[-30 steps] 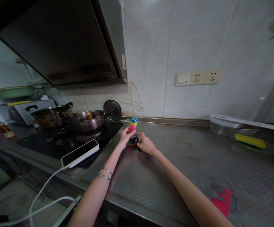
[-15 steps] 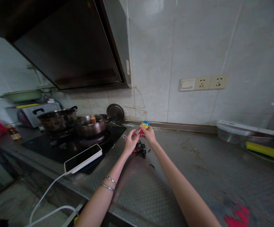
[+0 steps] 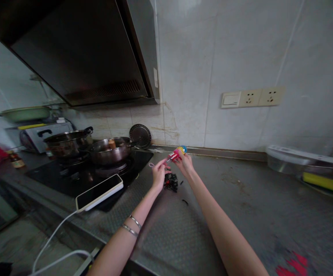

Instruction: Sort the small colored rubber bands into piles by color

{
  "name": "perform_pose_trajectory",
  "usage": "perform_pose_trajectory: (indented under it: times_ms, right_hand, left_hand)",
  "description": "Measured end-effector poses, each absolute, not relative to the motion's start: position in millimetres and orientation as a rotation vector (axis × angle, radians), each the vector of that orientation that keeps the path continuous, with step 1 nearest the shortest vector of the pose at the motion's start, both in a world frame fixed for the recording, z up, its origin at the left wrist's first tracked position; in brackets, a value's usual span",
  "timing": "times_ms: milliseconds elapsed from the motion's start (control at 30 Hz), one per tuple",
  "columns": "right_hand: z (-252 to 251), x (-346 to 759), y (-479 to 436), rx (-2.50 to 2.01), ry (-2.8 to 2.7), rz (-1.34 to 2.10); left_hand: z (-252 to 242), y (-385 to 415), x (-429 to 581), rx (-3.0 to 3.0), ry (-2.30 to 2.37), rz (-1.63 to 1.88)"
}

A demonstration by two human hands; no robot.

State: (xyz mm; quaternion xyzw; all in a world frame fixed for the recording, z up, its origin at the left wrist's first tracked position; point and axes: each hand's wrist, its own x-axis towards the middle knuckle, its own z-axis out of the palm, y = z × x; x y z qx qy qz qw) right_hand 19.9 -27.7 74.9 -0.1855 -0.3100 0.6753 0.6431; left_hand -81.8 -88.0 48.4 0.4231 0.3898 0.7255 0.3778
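Above the counter [image 3: 212,226], the right hand [image 3: 186,164] grips a bright tube [image 3: 175,155], tilted; the left hand [image 3: 158,177] has its fingers half-curled at the tube's lower end, contact unclear. Below lies a dark heap of scraps [image 3: 171,183], strays nearby. Work seems midway: scraps mostly heaped, tube not yet set down.

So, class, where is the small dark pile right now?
In the head view, the dark pile lies on the metal counter below centre, just right of the left hand.
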Motion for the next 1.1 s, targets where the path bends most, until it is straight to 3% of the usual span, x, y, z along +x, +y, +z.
perform_pose_trajectory:
  times_ms: [233,433,867,1100]
  right_hand:
    - [77.3,14.8,-35.4,-0.404,-0.904,1.527]
    - [79.0,20.2,-39.8,-0.431,-1.043,1.565]
    - [74.6,38.0,-26.0,-0.491,-0.944,1.539]
    - [75.0,37.6,-29.6,-0.561,-0.922,1.482]
  left_hand:
    - [42.0,-89.6,-70.4,0.999,0.637,1.515]
    - [46.8,-93.1,-73.3,0.969,0.598,1.394]
    - [47.9,-97.0,-70.7,0.995,0.632,1.384]
    - [45.5,-90.4,-68.6,0.658,0.728,1.411]
